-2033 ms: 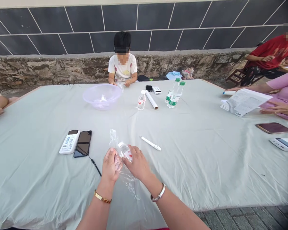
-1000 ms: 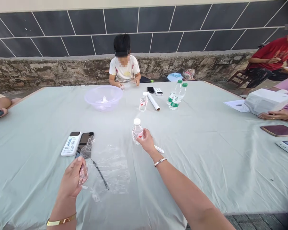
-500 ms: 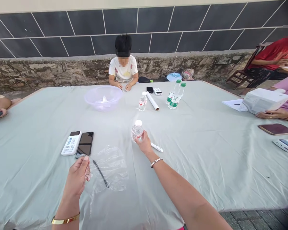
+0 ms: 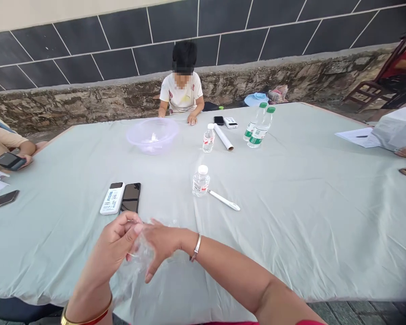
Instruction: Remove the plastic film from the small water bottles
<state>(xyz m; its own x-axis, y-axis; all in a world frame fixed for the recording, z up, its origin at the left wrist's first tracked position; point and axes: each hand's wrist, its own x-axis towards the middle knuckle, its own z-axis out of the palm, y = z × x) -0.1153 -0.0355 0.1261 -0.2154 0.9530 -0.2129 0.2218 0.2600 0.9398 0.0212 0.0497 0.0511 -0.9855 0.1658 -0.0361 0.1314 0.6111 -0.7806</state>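
Observation:
My left hand [image 4: 111, 248] pinches the gathered edge of a clear plastic bag [image 4: 128, 271] near the table's front. Beside it, my right hand [image 4: 165, 241] reaches across the bag with thumb and fingers spread; whether it touches the film I cannot tell. Both hands partly cover the bag. Beyond them stands a small clear water bottle [image 4: 200, 184] with a white cap, upright. Against its right side lies a slim tool with a white handle [image 4: 225, 201]. A black phone [image 4: 131, 196] and a white power bank [image 4: 113, 198] lie just past my left hand.
Farther back are a translucent purple basin [image 4: 152, 135], another small bottle [image 4: 209, 139], a white roll [image 4: 224, 137] and two green-capped bottles [image 4: 257, 131]. A person [image 4: 182, 92] sits opposite; others sit at both sides. The cloth-covered table [image 4: 291, 216] has wrinkles.
My right hand has let go of the small bottle, which now stands by the white-handled tool, and has moved back left to the bag. My left hand still grips the bag.

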